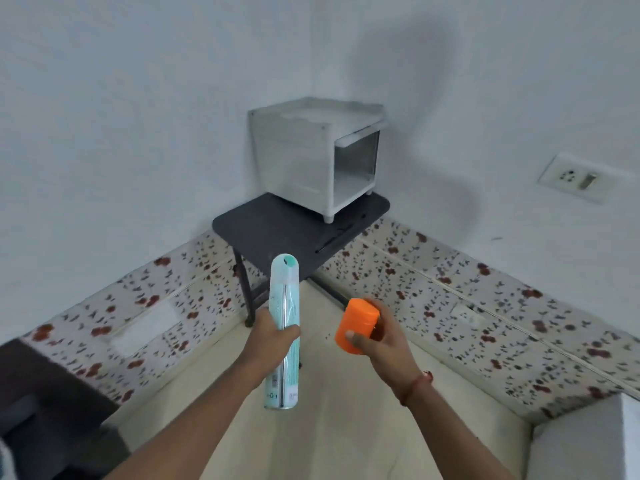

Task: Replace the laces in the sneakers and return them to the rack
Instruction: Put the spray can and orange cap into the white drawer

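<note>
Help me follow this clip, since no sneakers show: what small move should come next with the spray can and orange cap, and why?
Probably bring the orange cap in the right hand onto the spray can held upright in the left hand. The can's nozzle is bare and both hands are full, so neither can pick up anything else.

Both forearms are bare; a thin reddish thread band (415, 386), perhaps knotted, circles the right wrist.

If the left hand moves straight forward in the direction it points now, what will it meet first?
Probably the near edge of the dark table, which lies ahead of the left hand and the spray can it holds. The white cabinet stands further back. Depth is hard to judge here.
</note>
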